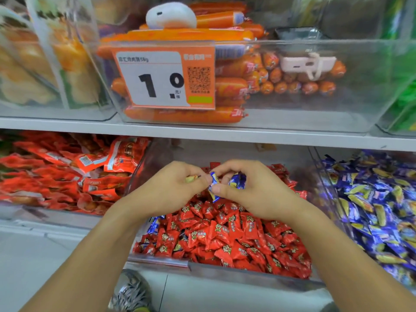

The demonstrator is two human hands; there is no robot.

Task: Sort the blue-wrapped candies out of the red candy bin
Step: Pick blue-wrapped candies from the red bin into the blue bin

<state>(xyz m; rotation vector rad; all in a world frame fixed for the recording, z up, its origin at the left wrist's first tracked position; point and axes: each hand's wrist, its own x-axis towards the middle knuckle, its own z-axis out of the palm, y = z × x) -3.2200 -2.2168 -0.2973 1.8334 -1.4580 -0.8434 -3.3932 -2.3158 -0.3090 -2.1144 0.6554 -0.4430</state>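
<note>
The clear bin (247, 274) in the middle of the lower shelf is full of red-wrapped candies (227, 235). Both hands hover over its back part, touching at the fingertips. My right hand (249, 190) pinches a blue-wrapped candy (213, 183) between thumb and forefinger and holds more blue candies (237, 182) in its curled fingers. My left hand (171, 188) has its fingers curled, and a yellowish wrapper end (191, 178) sticks out of it beside the blue candy. One more blue candy (154, 226) lies at the bin's left edge, under my left forearm.
To the right stands a bin of blue-and-yellow wrapped candies (371, 203). Left of the red candy bin is a bin of red snack packets (67, 174). Above, a shelf edge (202, 134) carries bins of orange sausages (225, 86) with a price tag (164, 75). A shoe (132, 291) shows below.
</note>
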